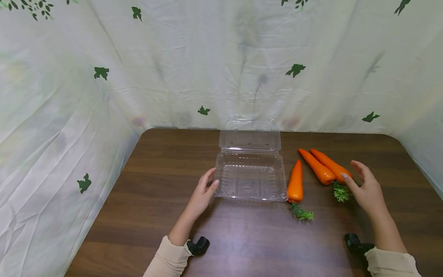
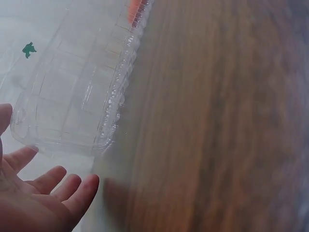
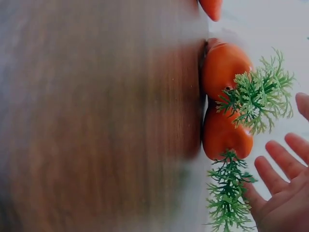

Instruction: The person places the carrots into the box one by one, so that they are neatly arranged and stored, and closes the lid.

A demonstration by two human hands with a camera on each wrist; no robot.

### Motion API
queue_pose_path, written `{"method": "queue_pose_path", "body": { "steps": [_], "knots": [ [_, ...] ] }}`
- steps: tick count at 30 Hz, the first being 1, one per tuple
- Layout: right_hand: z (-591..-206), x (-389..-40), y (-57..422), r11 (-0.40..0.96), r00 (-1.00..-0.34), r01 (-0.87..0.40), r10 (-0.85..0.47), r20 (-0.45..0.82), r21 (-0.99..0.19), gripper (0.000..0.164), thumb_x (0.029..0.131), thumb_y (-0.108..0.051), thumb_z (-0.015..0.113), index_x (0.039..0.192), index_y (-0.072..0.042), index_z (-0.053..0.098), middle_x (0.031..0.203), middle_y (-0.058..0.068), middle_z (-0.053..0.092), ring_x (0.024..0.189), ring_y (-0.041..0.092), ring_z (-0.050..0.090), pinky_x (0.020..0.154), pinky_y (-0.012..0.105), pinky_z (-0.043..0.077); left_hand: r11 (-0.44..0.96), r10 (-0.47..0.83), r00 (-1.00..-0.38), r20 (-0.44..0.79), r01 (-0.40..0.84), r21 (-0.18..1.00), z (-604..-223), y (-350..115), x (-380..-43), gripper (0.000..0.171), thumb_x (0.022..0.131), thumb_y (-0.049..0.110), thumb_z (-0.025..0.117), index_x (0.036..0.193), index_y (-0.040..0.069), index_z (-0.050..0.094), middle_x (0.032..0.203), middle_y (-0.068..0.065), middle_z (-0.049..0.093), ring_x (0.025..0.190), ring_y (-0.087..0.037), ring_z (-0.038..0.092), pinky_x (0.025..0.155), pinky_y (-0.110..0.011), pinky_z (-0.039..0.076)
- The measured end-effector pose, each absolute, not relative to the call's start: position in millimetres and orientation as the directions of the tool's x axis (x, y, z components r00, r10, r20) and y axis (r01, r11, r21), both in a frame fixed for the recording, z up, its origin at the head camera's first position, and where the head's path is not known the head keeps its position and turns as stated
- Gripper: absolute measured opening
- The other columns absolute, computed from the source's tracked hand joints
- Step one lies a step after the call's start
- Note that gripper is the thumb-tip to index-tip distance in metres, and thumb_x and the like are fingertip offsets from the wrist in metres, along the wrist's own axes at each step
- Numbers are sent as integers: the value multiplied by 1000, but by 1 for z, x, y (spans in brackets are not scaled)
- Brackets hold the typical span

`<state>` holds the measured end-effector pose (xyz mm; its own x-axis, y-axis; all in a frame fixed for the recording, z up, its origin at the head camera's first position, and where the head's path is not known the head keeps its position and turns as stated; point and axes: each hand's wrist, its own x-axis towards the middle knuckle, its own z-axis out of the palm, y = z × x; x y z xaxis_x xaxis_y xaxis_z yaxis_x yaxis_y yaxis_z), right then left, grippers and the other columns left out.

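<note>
The head view is showing the left hand (image 1: 203, 192) at the left side of a clear plastic container (image 1: 250, 199), its thumb and fingers standing apart; whether they are touching the rim is hard to tell. The right hand (image 1: 368, 190) is hanging wide beside the rightmost carrot (image 1: 330, 163), thumb and fingers spread and holding nothing. That carrot is lying against the middle carrot (image 1: 315, 166), both pointing away from the person, while the nearest carrot (image 1: 295, 182) is lying just beside the container's right wall. The container is sitting open, its lid (image 1: 249, 140) folded back toward the far edge of the table (image 1: 138, 215).

The table is showing dark brown wood grain, rounded far corners and a pale sheen in front of the container. Beyond it, a whitish cloth (image 1: 194, 65) is hanging in folds around the far side and both flanks, bearing dark green bird shapes (image 1: 101, 72) and faint blurred flowers.

The sleeves (image 1: 167, 257) are running out of the frame. In the left wrist view, plastic edges are melting into the pale background, and only a piece of orange is showing at the top. In the right wrist view, the wood is blurring and the right hand is partly cut off.
</note>
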<state>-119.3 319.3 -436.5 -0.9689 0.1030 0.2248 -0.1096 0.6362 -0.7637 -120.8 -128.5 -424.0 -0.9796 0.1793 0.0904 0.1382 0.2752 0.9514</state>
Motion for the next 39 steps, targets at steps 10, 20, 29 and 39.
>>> {"method": "queue_pose_path", "body": {
  "steps": [10,20,29,39],
  "knots": [
    [-446,-122,326,608,-980,-24,144,140,-793,58,94,-29,46,138,2,24,137,29,28,120,47,27,92,61,22,201,178,-982,61,97,975,-429,-128,-121,46,94,9,47,137,1,31,135,-24,32,120,-39,33,94,-53,30],
    [-456,-128,330,609,-985,36,155,74,-792,62,93,-32,47,136,6,24,134,32,29,118,49,28,90,61,24,65,196,-977,80,94,993,-437,-127,-123,46,94,4,44,136,-3,28,135,-30,29,122,-40,31,98,-51,26],
    [-460,-128,332,618,-983,82,177,38,-782,63,92,-32,50,135,8,27,130,36,31,114,53,30,87,64,25,11,194,-978,80,83,996,-440,-127,-122,46,94,4,42,137,-2,27,133,-29,33,121,-41,33,98,-50,26],
    [-460,-126,331,615,-967,89,242,80,-783,59,91,-32,51,132,6,34,128,32,37,112,48,35,85,56,33,-4,201,-977,77,78,997,-442,-127,-121,46,95,4,41,138,-1,26,133,-29,33,121,-41,33,98,-49,26]
  ]
}}
